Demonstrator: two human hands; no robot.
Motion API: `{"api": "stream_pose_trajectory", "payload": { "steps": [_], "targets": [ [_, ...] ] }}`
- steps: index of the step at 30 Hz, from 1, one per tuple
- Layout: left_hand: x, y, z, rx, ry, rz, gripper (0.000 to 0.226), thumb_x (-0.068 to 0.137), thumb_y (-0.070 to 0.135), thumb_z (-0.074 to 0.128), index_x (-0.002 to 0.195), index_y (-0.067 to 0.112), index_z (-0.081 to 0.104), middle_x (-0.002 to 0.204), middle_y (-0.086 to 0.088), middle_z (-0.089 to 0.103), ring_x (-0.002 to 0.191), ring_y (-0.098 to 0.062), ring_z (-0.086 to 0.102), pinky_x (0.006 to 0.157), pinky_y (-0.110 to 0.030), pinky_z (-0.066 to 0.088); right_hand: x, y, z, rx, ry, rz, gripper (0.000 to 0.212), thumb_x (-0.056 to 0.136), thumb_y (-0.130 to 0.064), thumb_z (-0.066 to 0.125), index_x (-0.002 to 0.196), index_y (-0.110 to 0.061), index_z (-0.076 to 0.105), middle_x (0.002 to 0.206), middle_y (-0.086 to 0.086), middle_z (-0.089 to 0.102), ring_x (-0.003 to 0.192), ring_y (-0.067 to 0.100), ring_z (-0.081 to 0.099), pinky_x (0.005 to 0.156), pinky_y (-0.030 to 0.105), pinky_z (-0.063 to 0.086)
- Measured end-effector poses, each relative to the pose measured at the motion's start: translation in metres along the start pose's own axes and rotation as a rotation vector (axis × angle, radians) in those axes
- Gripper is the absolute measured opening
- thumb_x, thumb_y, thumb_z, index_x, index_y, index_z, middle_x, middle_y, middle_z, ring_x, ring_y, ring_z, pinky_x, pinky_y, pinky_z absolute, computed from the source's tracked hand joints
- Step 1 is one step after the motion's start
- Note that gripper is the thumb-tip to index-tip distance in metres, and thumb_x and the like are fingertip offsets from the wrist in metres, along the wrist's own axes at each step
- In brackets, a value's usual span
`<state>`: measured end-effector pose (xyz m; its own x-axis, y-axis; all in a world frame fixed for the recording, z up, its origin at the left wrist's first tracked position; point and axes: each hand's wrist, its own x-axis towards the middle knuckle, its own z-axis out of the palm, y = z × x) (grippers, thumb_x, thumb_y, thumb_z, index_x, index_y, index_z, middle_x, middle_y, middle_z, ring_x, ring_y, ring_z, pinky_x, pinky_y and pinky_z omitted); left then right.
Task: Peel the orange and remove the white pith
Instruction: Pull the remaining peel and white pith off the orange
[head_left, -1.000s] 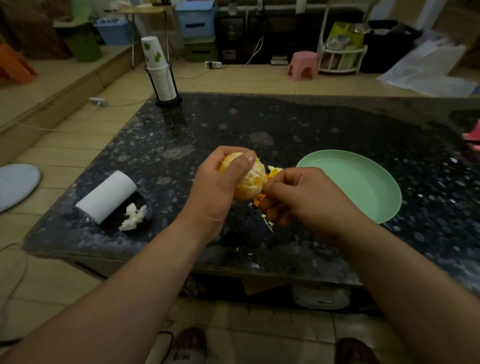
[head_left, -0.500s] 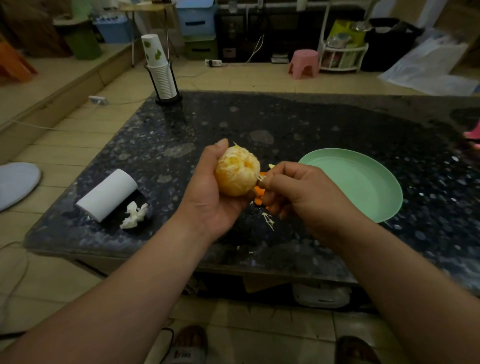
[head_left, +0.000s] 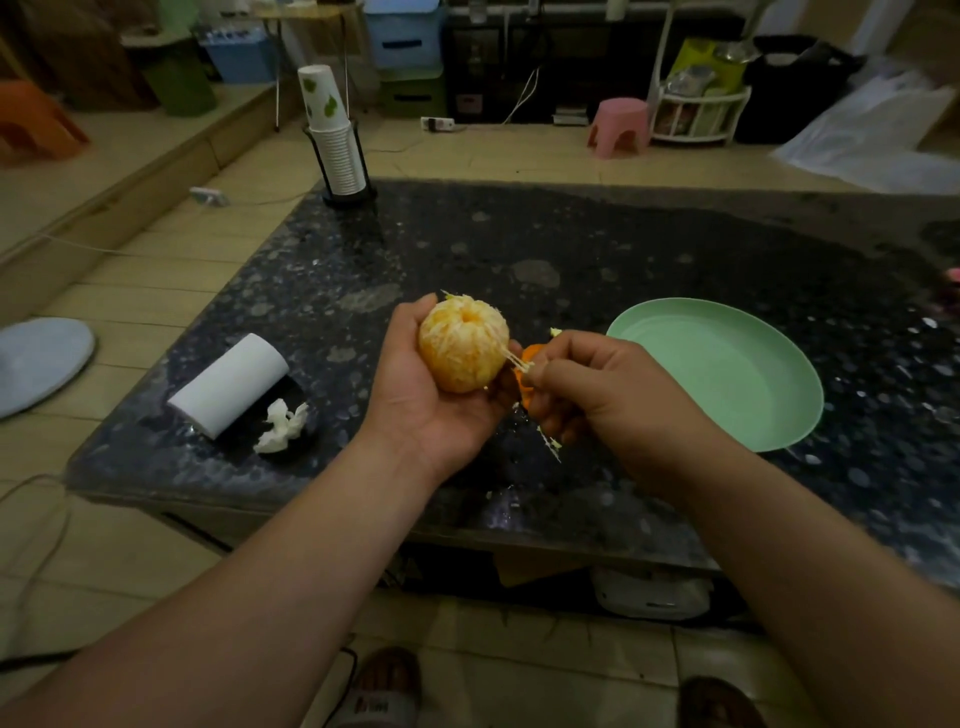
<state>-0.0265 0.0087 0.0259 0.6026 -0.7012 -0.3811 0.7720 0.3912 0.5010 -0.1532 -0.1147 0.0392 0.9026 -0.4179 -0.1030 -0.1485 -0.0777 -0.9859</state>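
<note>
- The left hand (head_left: 426, 400) cups the peeled orange (head_left: 462, 345) in curled fingers, held above the worktop (head_left: 571, 249) near the middle of its front edge.
- The orange is almost round, and its core dimple now faces up; a second ago the thumb covered it.
- The right hand (head_left: 597, 395) pinches a pith strand (head_left: 511, 357), newly stretched taut off the orange's right side.
- A green plate (head_left: 727, 374) lies just right.
</note>
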Motion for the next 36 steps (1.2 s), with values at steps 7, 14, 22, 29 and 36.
{"api": "stream_pose_trajectory", "payload": {
  "steps": [7, 14, 22, 29, 36],
  "targets": [
    [0.001, 0.004, -0.001, -0.05, 0.026, 0.008, 0.045, 0.093, 0.049, 0.058, 0.102, 0.008, 0.073, 0.099, -0.014, 0.071, 0.077, -0.027, 0.072, 0.072, -0.032, 0.055, 0.003, 0.009, -0.002, -0.048, -0.007, 0.011, 0.015, 0.102, -0.011, 0.064, 0.088, -0.007, 0.069, 0.075, 0.009, 0.074, 0.064, 0.018, 0.066, 0.059, 0.03, 0.051],
    [0.0, 0.008, -0.003, -0.011, 0.073, 0.02, 0.05, 0.093, 0.052, 0.057, 0.113, 0.009, 0.072, 0.103, -0.013, 0.075, 0.078, -0.026, 0.073, 0.073, -0.033, 0.052, 0.015, 0.03, -0.008, -0.362, 0.054, 0.067, 0.016, 0.098, -0.017, 0.068, 0.082, -0.016, 0.07, 0.073, 0.004, 0.075, 0.066, 0.017, 0.071, 0.072, 0.044, 0.062],
    [-0.001, 0.009, -0.004, 0.018, 0.084, 0.016, 0.051, 0.09, 0.055, 0.055, 0.107, 0.012, 0.076, 0.105, -0.008, 0.079, 0.09, -0.026, 0.077, 0.104, -0.043, 0.047, 0.023, 0.046, -0.009, -0.841, 0.091, 0.031, 0.003, 0.098, -0.031, 0.067, 0.096, -0.029, 0.068, 0.09, -0.005, 0.072, 0.083, 0.017, 0.067, 0.078, 0.043, 0.06],
    [-0.004, 0.008, 0.0, 0.058, 0.122, 0.02, 0.051, 0.095, 0.053, 0.057, 0.116, 0.009, 0.073, 0.105, -0.014, 0.076, 0.075, -0.026, 0.07, 0.061, -0.028, 0.053, 0.022, 0.04, -0.008, -0.964, 0.176, -0.005, 0.004, 0.1, -0.031, 0.064, 0.102, -0.028, 0.067, 0.094, -0.006, 0.071, 0.084, 0.019, 0.065, 0.07, 0.036, 0.052],
    [-0.006, 0.005, 0.005, 0.175, 0.145, 0.072, 0.059, 0.095, 0.063, 0.064, 0.117, 0.008, 0.071, 0.103, -0.017, 0.075, 0.074, -0.027, 0.069, 0.055, -0.03, 0.054, 0.017, 0.023, -0.008, -0.842, 0.231, -0.029, 0.007, 0.097, -0.031, 0.066, 0.092, -0.026, 0.067, 0.087, -0.008, 0.068, 0.082, 0.016, 0.064, 0.075, 0.041, 0.057]
  ]
}}
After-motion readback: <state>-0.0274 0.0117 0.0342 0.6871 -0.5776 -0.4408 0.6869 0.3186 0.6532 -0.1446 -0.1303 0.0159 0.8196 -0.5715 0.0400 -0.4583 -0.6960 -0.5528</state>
